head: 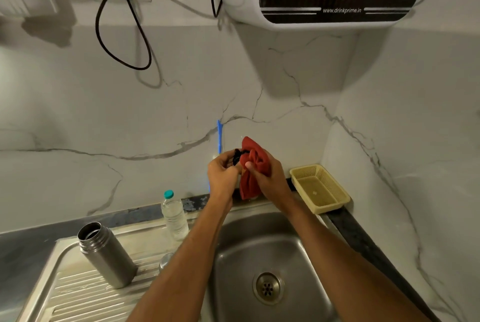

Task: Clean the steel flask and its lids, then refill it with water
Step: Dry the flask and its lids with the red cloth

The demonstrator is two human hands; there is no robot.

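Above the sink (259, 238), the left hand (222, 173) is pinching a small black lid (237, 157) while the right hand (268, 174) is gripping a red cloth (250, 165) against it. The open steel flask (106, 254) is standing uncapped on the counter, well below-left of both grips. A wet lid could be slipping from that pinch and dropping into the basin.

Steel bench (31, 251) with ribbed drainboard: open steel flask (106, 256) upright, small metal lid (166, 260) (partly hidden) beside it. Plastic water bottle (174, 215) on rear edge; yellow basket (320, 187) in right corner.
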